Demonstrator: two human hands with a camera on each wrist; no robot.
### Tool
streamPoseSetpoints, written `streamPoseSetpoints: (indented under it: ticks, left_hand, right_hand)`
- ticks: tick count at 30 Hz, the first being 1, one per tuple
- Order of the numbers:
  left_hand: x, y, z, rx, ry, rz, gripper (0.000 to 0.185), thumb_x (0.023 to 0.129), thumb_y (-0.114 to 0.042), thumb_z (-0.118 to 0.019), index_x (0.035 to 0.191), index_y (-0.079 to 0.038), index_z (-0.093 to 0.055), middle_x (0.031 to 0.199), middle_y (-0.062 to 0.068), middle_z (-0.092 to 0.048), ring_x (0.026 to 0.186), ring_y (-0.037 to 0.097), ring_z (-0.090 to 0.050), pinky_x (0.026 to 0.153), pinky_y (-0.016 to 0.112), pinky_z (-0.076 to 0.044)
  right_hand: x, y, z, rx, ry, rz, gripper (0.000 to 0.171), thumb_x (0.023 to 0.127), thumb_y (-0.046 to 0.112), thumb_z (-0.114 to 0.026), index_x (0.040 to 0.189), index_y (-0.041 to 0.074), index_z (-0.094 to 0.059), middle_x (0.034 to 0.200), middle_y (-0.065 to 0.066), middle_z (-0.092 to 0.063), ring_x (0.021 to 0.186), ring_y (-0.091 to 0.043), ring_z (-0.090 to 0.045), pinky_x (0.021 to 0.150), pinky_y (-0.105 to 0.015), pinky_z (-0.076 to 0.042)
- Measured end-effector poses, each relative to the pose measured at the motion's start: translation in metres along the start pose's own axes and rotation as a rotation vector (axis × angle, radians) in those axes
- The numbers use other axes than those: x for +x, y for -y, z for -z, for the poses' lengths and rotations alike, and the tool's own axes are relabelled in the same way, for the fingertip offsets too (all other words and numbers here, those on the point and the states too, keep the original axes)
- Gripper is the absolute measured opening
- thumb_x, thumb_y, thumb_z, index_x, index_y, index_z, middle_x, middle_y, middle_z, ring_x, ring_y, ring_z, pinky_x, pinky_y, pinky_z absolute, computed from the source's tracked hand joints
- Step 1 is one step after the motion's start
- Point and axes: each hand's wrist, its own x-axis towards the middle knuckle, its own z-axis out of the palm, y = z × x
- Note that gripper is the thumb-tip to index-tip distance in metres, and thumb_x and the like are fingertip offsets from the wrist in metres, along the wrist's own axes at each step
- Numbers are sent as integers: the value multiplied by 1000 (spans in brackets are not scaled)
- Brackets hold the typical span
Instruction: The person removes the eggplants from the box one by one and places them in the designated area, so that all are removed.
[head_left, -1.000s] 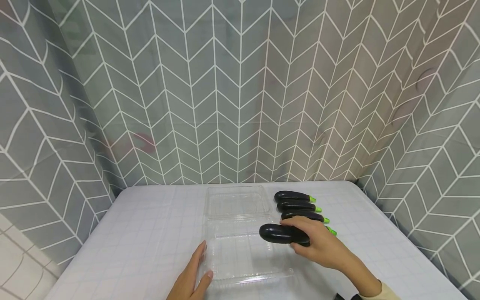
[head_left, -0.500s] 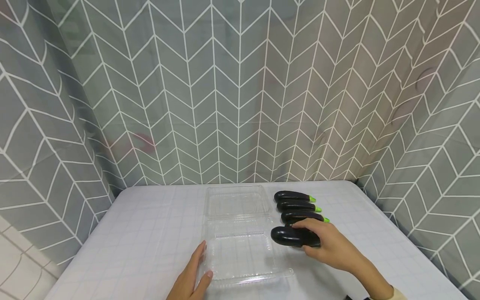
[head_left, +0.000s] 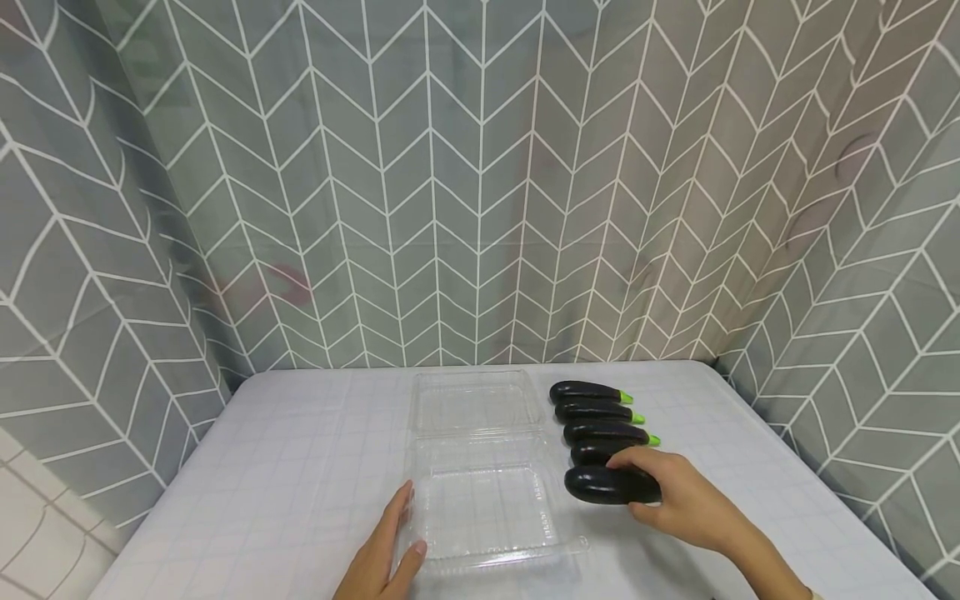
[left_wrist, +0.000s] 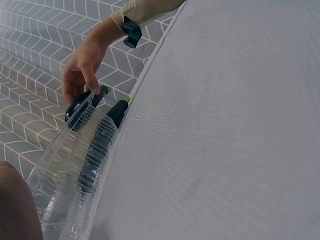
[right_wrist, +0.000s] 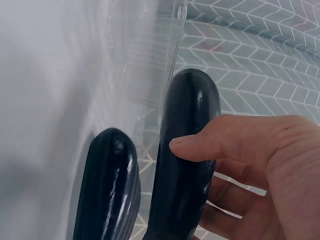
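Note:
My right hand (head_left: 686, 500) grips a dark, glossy eggplant (head_left: 600, 485) between thumb and fingers, right of the container. In the right wrist view the held eggplant (right_wrist: 182, 165) stands apart from another eggplant (right_wrist: 107, 190) on the table. A row of several eggplants with green stem ends, the farthest eggplant (head_left: 581, 392) among them, lies just beyond the hand. My left hand (head_left: 386, 542) rests with extended fingers against the left side of a clear plastic container (head_left: 480, 508), which lies open with its lid (head_left: 476, 406) folded back.
A white table (head_left: 300, 467) with a faint grid carries everything. Grey curtains (head_left: 480, 183) with a white zigzag pattern hang behind and on both sides. White tiles (head_left: 45, 517) show at the lower left.
My right hand has moved right and toward me with the eggplant, away from over the container to the near end of the row. The left hand has stayed in place.

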Motion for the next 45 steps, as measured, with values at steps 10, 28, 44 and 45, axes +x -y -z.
streamPoseSetpoints:
  ticks: [10, 28, 44, 45]
  left_hand:
    - [-2, -1, 1, -6, 17, 19, 71, 94, -40, -53, 149, -16, -15, 148, 16, -27, 129, 38, -33, 97, 63, -28]
    - [-1, 2, 0, -6, 0, -12, 68, 94, -37, -53, 149, -17, -18, 146, 15, -30, 128, 35, -35, 97, 62, -30]
    - [0, 0, 1, 12, 18, -6, 69, 95, -39, -52, 149, -14, -17, 146, 18, -30, 128, 37, -34, 96, 62, -30]
    - [-1, 0, 2, 11, 22, -6, 70, 95, -39, -52, 149, -14, -16, 146, 18, -30, 128, 37, -34, 96, 62, -30]
  right_hand:
    - [-13, -10, 0, 8, 17, -27, 54, 56, -3, -74, 103, 22, -61, 96, 16, -59, 89, -7, -57, 76, -26, -47]
    - [-23, -29, -6, -47, 231, -110, 47, 62, 5, -77, 105, 17, -62, 100, 13, -61, 93, -13, -57, 79, -40, -48]
    - [-25, -27, -4, -102, 265, -140, 45, 67, 16, -80, 108, 19, -63, 103, 11, -61, 96, -15, -57, 75, -42, -49]
    - [-25, -27, -3, -100, 269, -142, 45, 67, 16, -80, 108, 19, -63, 103, 12, -61, 96, -15, -57, 75, -42, -49]
